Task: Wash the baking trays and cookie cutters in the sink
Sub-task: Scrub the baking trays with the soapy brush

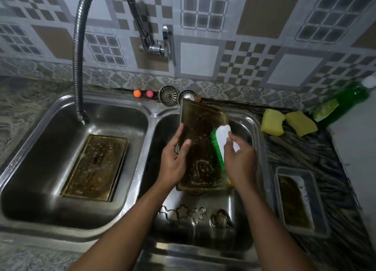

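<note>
Now: L hand [175, 159] grip on soapy tray [201, 146] in R basin [257, 140], R hand [240, 159] grip on brush [220, 142], cutters [195, 213] below.

Left hand [175, 159] tilting tray [200, 128], right hand [241, 159] scrubbing with brush [220, 142]

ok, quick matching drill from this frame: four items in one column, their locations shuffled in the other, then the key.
Items:
1. scrub brush
2. cookie cutters
3. yellow sponges
4. soapy tray

Places:
A. flat in the left basin
B. counter right of the sink, beside the green bottle
C. right hand
D. floor of the right basin, near edge

Pairs: 1-C, 2-D, 3-B, 4-A
</note>
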### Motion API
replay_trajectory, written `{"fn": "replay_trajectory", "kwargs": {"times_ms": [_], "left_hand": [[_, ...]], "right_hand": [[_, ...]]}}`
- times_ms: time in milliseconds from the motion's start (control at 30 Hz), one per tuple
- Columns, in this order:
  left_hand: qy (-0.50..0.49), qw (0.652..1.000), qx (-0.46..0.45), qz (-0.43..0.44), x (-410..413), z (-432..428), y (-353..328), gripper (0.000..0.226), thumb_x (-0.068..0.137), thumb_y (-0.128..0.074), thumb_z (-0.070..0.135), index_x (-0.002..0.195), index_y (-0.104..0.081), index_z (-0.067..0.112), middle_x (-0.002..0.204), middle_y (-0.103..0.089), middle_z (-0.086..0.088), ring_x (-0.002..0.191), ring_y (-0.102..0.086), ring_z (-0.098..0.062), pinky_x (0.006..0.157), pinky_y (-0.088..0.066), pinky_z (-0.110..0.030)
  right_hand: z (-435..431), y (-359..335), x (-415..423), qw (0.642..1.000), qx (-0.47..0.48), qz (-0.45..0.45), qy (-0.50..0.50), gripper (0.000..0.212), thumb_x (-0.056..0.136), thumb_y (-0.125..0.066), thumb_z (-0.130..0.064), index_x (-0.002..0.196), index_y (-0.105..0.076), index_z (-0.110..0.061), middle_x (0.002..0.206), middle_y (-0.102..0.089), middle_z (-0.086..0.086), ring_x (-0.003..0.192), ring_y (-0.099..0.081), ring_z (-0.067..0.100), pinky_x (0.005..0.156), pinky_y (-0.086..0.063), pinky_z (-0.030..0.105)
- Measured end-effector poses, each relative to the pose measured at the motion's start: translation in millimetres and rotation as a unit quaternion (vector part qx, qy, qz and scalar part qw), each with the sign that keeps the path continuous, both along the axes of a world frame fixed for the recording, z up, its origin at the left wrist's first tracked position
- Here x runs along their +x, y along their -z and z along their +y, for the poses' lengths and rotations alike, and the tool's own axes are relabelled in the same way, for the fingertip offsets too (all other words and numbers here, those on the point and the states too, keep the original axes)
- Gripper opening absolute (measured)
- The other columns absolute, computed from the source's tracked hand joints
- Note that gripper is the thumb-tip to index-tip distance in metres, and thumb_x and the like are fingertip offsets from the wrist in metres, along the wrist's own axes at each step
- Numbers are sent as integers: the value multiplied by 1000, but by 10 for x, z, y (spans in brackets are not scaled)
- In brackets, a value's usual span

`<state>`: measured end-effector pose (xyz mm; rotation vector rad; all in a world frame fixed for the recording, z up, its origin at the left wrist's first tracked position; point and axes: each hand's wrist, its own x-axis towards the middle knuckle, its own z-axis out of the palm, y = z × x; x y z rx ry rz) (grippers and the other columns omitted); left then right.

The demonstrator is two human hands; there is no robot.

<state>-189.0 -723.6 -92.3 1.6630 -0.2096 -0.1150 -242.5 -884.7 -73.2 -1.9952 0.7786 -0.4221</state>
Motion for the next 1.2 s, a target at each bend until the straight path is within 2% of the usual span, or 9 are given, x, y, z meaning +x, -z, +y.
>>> {"fn": "replay_trajectory", "kwargs": {"times_ms": [233, 300, 500, 667, 767, 833, 933, 1033, 1200], "left_hand": [[2, 1000, 13, 17, -86, -48, 22, 55, 98, -54, 28, 149, -42, 14, 148, -50, 5, 137, -45, -4, 117, -35, -39], [12, 999, 2, 36, -101, -5, 17, 56, 98, -55, 31, 150, -42, 15, 148, -51, 2, 138, -46, -9, 116, -37, -45], [69, 997, 33, 32, -135, 58, 51, 43, 101, -54, 22, 143, -49, 16, 142, -54, 6, 130, -49, 5, 106, -38, -15], [-12, 999, 20, 24, 23, 123, 8, 25, 101, -53, 17, 124, -60, 9, 118, -65, 2, 111, -60, -2, 94, -48, -22], [-48, 998, 41, 23, 115, 277, 63, 27, 96, -58, 30, 120, -58, 17, 119, -63, 2, 113, -60, -12, 100, -50, -41], [-39, 997, 53, 36, 179, 348, 92, 24, 96, -62, 26, 120, -57, 21, 120, -62, 6, 114, -59, -8, 99, -51, -41], [-32, 997, 44, 54, 183, 396, 125, 29, 93, -65, 13, 119, -57, 22, 120, -62, 12, 109, -59, 6, 97, -53, -32], [-51, 996, 32, 60, 142, 406, 218, 35, 90, -66, 2, 120, -57, 19, 125, -62, 10, 116, -56, 8, 106, -46, -28], [-14, 996, 14, 85, 122, 289, 217, 41, 87, -70, 5, 120, -57, 26, 127, -61, 19, 116, -49, 20, 101, -37, -14]], "right_hand": [[266, -70, 248, 987, -66, -4, -144, 35, 93, -52, -46, 126, -62, -37, 117, -70, -9, 103, -66, 10, 83, -55, 27], [160, 9, 217, 990, -46, -8, -133, 32, 94, -55, -38, 123, -67, -30, 118, -70, -8, 105, -66, 9, 85, -54, 25], [180, -187, 531, 998, 5, -23, -59, 27, 96, -59, -23, 119, -71, -18, 119, -70, -4, 104, -62, 6, 78, -37, 1], [290, -47, 294, 987, 17, -38, -155, 24, 94, -62, -20, 115, -73, -19, 114, -71, -5, 101, -60, -5, 84, -42, 4], [153, -21, 110, 991, 63, -62, -103, 29, 95, -61, -19, 124, -68, -23, 119, -66, -8, 99, -65, 4, 78, -47, 5], [26, -58, 24, 990, 78, -104, -52, 34, 98, -57, -18, 131, -61, -24, 122, -61, -8, 95, -61, -4, 71, -44, -1], [-168, 5, -65, 989, 83, -114, -51, 35, 100, -55, -23, 133, -58, -33, 131, -55, -20, 114, -53, -13, 94, -46, 10], [-267, 162, -124, 990, 102, -47, -84, 38, 99, -55, -31, 137, -54, -34, 142, -52, -9, 129, -48, 3, 109, -43, 31], [-275, 236, -235, 973, 186, -12, -134, 44, 99, -54, -29, 141, -47, -40, 144, -52, -5, 130, -51, 9, 108, -44, 38]]}}
